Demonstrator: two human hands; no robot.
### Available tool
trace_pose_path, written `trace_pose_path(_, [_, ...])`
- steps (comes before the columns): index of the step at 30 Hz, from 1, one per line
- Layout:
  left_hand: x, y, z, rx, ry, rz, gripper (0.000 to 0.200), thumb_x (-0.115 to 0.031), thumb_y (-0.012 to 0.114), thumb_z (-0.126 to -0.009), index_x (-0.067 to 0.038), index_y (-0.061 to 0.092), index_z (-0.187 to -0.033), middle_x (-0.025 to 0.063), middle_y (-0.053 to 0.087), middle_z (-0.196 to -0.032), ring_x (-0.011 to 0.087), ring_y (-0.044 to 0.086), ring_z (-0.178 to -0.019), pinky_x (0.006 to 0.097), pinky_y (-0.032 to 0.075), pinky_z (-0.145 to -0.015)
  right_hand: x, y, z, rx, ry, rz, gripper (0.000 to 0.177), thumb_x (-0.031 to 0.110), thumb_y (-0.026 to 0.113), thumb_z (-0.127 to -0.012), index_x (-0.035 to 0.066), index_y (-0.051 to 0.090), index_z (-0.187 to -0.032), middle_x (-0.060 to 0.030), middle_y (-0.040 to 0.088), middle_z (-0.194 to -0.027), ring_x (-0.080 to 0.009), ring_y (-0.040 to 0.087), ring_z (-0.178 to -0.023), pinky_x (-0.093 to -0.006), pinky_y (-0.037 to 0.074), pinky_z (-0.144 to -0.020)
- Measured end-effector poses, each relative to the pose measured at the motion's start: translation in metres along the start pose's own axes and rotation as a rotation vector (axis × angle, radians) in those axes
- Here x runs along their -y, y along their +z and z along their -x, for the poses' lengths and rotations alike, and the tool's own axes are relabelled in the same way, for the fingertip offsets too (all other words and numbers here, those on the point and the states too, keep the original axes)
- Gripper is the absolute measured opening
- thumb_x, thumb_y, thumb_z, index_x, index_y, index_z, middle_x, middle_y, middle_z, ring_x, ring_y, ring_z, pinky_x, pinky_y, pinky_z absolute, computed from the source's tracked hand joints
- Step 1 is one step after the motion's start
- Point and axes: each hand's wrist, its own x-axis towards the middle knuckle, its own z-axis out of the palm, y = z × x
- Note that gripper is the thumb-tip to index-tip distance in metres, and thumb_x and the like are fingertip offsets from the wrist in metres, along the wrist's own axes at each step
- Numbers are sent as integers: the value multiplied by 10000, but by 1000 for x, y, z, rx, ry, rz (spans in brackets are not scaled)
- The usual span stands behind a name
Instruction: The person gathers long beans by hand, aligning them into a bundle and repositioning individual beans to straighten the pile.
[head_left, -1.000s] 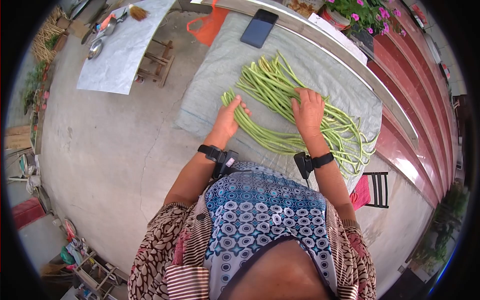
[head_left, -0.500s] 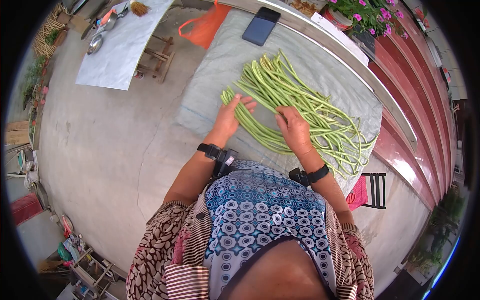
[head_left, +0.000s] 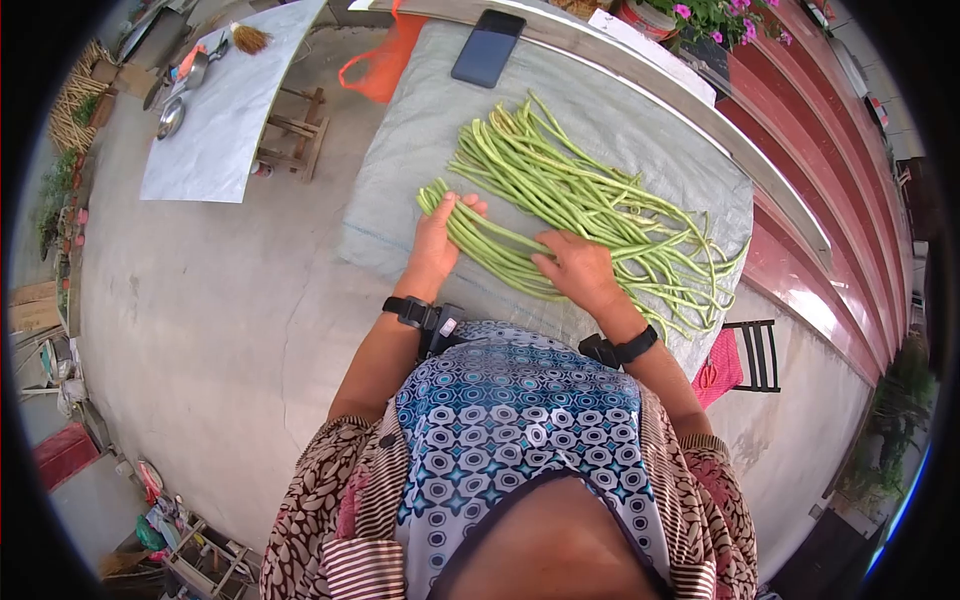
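Note:
My left hand (head_left: 436,245) is closed around a bundle of long green yardlong beans (head_left: 490,252), near the bunched ends. The thumb lies over the beans and the fingertips show beyond them. My right hand (head_left: 582,270) pinches a yardlong bean between thumb and forefinger, further along the same bundle; the other fingers curl out of sight. A larger heap of yardlong beans (head_left: 560,180) lies just beyond both hands, its stems toward the upper left and its thin tips spread to the right. Beneath everything is a grey-green woven sheet (head_left: 385,190).
A dark phone (head_left: 488,48) lies on the sheet's far side, with an orange plastic bag (head_left: 383,65) left of it. Further left, a pale table (head_left: 225,110) bears metal ware and a small broom (head_left: 249,38). Red steps (head_left: 800,210) and pink flowers are at the right.
My right hand has come down toward the bundle, bringing the pinched bean alongside the others. My left hand keeps its hold. The whole view has shifted slightly.

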Motion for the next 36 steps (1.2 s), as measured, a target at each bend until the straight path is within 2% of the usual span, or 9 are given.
trace_pose_path(6, [3,-4,-3,73,40,-80,159,-209,584,-948,-55,543,-950,89,609,-875,259,641,-840,443,559,-805,-49,-40,45,-29,121,147,169,250,702,-760,115,650,-848,-70,643,-772,-296,633,-679,-393,494,-581])
trace_pose_path(7, [6,-4,-5,43,42,-45,140,-191,570,-953,-55,540,-937,75,589,-827,239,623,-773,449,560,-795,-57,-47,53,-27,137,194,183,262,709,-749,107,647,-823,-73,641,-751,-298,631,-670,-392,494,-580])
trace_pose_path(17, [7,3,-5,-6,48,-102,131,-160,520,-971,-48,519,-903,73,548,-769,209,574,-691,446,555,-781,-115,-111,120,188,520,320,328,427,729,-709,167,693,-904,-89,684,-755,-294,671,-741,-429,514,-695])
trace_pose_path(24, [10,4,-7,-12,56,-115,133,-162,535,-965,-61,527,-879,55,532,-741,195,560,-684,429,551,-767,-149,-119,152,234,666,357,337,409,733,-695,173,697,-932,-105,690,-765,-306,670,-811,-430,507,-752])
trace_pose_path(25, [9,4,-8,-11,49,-107,135,-162,540,-963,-63,529,-872,52,532,-740,194,560,-686,426,551,-769,-145,-124,150,337,735,323,377,393,739,-679,168,690,-978,-117,697,-848,-306,666,-867,-423,501,-791])
trace_pose_path(29, [8,1,-10,30,25,-121,116,-159,583,-943,-63,555,-883,51,548,-756,203,576,-711,418,546,-799,-153,-118,163,450,647,268,459,365,738,-679,150,652,-1075,-122,677,-1031,-298,641,-987,-427,491,-833])
trace_pose_path(32, [6,1,-8,27,-31,-66,104,-156,618,-924,-63,572,-910,52,565,-786,218,588,-760,430,532,-846,-128,-117,143,334,586,255,419,324,722,-717,142,644,-1086,-120,679,-1011,-307,641,-980,-443,492,-832])
trace_pose_path(35, [2,18,0,-10,-70,14,98,-146,634,-913,-73,579,-946,48,577,-816,226,591,-808,446,511,-893,-96,-98,103,-59,438,162,223,226,644,-823,106,626,-1011,-113,639,-934,-319,631,-886,-436,509,-751])
trace_pose_path(36, [2,24,3,9,-79,20,99,-140,635,-911,-76,579,-962,45,579,-823,226,589,-819,449,504,-906,-85,-88,88,-102,383,110,219,213,650,-823,96,629,-1007,-108,636,-928,-316,629,-880,-431,506,-750])
